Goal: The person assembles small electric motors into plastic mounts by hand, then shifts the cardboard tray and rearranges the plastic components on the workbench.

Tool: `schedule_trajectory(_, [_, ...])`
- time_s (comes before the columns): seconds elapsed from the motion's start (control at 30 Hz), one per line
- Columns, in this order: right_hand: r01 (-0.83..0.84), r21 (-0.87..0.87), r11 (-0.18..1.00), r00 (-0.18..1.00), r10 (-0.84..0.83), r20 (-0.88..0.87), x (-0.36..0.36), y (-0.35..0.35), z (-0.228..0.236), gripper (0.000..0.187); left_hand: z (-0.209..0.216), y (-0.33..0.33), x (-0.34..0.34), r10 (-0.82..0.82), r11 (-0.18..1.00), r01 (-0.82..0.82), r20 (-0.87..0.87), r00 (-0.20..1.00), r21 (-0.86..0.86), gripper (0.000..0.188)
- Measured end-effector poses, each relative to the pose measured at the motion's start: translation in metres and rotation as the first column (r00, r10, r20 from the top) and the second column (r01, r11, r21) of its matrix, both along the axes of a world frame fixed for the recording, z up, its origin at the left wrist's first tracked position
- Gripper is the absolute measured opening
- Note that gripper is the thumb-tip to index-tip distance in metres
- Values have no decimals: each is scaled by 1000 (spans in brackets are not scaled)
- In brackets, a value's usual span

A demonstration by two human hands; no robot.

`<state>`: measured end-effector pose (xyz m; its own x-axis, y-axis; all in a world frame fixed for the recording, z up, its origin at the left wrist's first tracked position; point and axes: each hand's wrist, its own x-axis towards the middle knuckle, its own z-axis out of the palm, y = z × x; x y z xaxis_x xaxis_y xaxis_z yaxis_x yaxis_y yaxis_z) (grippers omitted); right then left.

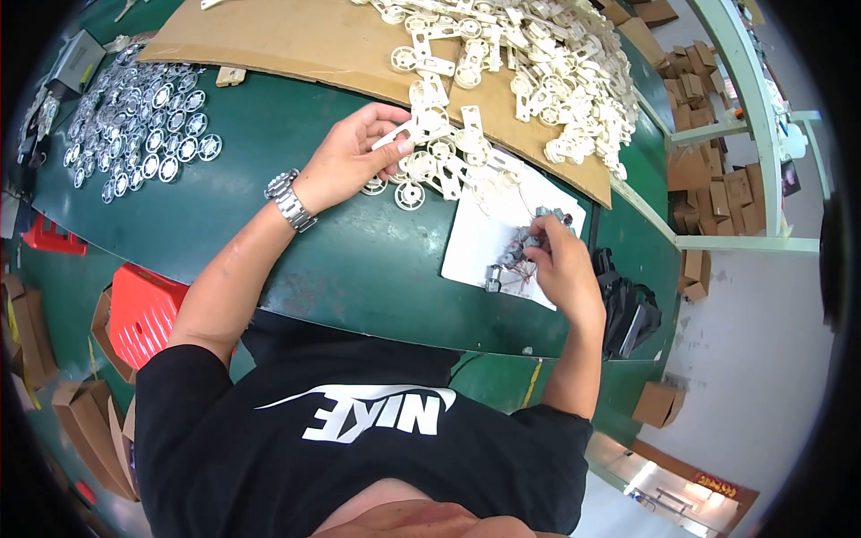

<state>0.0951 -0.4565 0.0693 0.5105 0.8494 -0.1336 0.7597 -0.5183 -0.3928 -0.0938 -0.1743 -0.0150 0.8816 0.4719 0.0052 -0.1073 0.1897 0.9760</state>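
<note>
My left hand [354, 157] is closed on a cream plastic part [392, 137] with a narrow arm, its thumb and fingers pinching it beside a loose pile of similar parts [439, 166]. On the right, my right hand [568, 273] reaches into a cluster of small grey motors [513, 254] with thin wires. Its thumb and fingertips close together over them; whether one is between the fingertips is hidden. Those motors lie on a white sheet [466, 238] on the green table [359, 305].
A large heap of cream parts [565, 81] covers the cardboard [296, 40] at the back. Many silver-rimmed wheels [152, 125] lie at the left. A black bag [628, 309] sits near the right edge, and a red stool [143, 314] stands at lower left.
</note>
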Motion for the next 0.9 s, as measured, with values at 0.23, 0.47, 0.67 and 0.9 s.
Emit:
schedule_trajectory(0.23, [167, 88, 982, 891, -112, -440, 39, -13, 11, 15, -5, 0, 2, 40, 994, -44, 38, 998, 95, 35])
schedule_trajectory(0.47, [338, 61, 939, 512, -130, -849, 62, -19, 1, 17, -5, -2, 2, 24, 995, -29, 55, 998, 99, 37])
schedule_trajectory(0.67, [373, 250, 894, 523, 20, -852, 53, -6, 13, 19, 1, 3, 1, 58, 969, -65, 34, 998, 238, 38])
schedule_trajectory(0.9, [281, 607, 743, 745, 230, -626, 18, 42, 57, 22, 62, 8, 18, 127, 666, -198, 153, 980, 719, 33])
